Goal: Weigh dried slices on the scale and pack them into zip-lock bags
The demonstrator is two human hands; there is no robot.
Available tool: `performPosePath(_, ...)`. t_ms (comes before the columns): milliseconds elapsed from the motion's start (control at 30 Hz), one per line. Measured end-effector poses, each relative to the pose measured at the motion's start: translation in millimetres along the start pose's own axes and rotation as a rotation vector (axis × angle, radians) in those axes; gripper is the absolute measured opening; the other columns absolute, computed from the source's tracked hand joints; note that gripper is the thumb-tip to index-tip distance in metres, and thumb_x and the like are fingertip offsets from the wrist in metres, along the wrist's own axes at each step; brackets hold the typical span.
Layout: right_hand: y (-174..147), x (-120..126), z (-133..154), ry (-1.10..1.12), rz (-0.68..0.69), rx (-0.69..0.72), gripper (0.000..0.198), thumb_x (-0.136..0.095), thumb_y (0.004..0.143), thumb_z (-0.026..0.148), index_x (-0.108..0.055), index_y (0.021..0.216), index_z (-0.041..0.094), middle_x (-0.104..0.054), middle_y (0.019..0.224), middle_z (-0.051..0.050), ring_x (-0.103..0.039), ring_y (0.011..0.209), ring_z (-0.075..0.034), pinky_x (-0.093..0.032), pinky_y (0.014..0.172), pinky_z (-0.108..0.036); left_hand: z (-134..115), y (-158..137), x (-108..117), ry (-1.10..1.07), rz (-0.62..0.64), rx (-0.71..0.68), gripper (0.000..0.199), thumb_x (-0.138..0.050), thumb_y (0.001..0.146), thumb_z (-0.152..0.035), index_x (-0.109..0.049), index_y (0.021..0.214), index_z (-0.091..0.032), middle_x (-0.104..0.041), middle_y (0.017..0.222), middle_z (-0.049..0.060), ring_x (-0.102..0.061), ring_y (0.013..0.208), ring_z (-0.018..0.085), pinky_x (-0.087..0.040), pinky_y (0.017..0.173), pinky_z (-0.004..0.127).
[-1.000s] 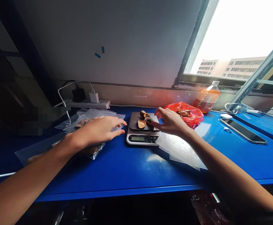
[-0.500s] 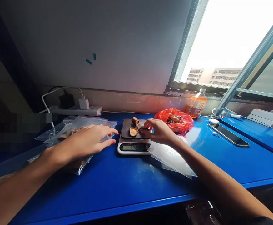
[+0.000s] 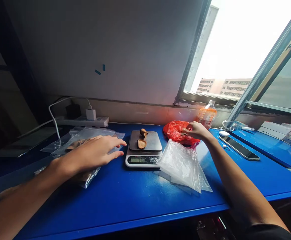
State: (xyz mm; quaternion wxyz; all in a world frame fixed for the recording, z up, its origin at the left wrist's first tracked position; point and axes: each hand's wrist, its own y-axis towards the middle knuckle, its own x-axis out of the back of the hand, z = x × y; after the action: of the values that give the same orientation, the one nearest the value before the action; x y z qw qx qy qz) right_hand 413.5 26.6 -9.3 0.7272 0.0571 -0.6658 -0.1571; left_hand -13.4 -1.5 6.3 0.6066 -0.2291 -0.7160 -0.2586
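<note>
Several flat clear bags [image 3: 180, 166] lie toward the front edge of the blue table [image 3: 125, 196], reaching the right front corner of the white scale [image 3: 153, 141]. Left of the scale, my left hand [image 3: 99, 150] is over filled bags [image 3: 72, 145], its thumb and fingers spread loosely around nothing. On the weighing plate sit two brown dried pieces: a cupped piece [image 3: 142, 144] toward the front edge, a rounded piece [image 3: 143, 133] toward the back. To their right, my right hand [image 3: 197, 130] is at the red bag [image 3: 171, 131], fingertips bent close together; I cannot tell what they hold. A phone [image 3: 240, 146] lies farther right. Along the table's back edge are a power strip [image 3: 85, 121] and an orange bottle [image 3: 206, 115].
</note>
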Motion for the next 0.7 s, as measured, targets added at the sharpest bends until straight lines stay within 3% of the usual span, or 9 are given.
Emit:
performPosePath(267,27.7,-20.1,17.6,-0.038,0.086,-0.014,0.009,-0.066,0.071,0.022,-0.072,0.073,0.016,-0.07,0.096,-0.017,-0.057,0.108,-0.035,-0.044,0.088,-0.048,-5.9,-4.3,4.3,0.04,0.032,0.005,0.042,-0.044,0.09,-0.05,-0.059,0.125,-0.033,-0.065,0.125,0.002,-0.061,0.11,0.027,-0.047,0.091,0.038)
performPosePath(400,42.2,-20.3,21.0,0.075,0.122,0.024,0.028,-0.065,0.075,0.03,-0.072,0.099,0.018,-0.07,0.105,-0.012,-0.062,0.1,-0.026,-0.048,0.085,-0.035,-5.9,-4.8,4.8,0.04,0.016,0.002,0.043,-0.044,0.09,-0.05,-0.06,0.125,-0.031,-0.065,0.125,0.002,-0.061,0.111,0.027,-0.047,0.092,0.037)
performPosePath(500,49.4,-20.7,24.9,0.159,0.136,0.04,0.043,-0.062,0.076,0.025,-0.065,0.118,0.018,-0.067,0.116,-0.009,-0.063,0.098,-0.019,-0.048,0.08,-0.024,-4.9,-3.9,3.8,0.03,0.012,-0.016,0.043,-0.045,0.09,-0.049,-0.06,0.125,-0.031,-0.066,0.124,0.002,-0.061,0.11,0.026,-0.047,0.09,0.035)
performPosePath(700,54.9,-29.4,35.7,0.2,0.108,-0.135,0.048,-0.057,0.071,0.013,-0.061,0.119,0.015,-0.068,0.109,-0.011,-0.065,0.091,-0.02,-0.049,0.071,-0.024,-5.6,-5.8,4.7,0.012,0.026,-0.019,0.04,-0.045,0.091,-0.048,-0.058,0.127,-0.034,-0.064,0.126,0.0,-0.059,0.112,0.024,-0.047,0.091,0.034)
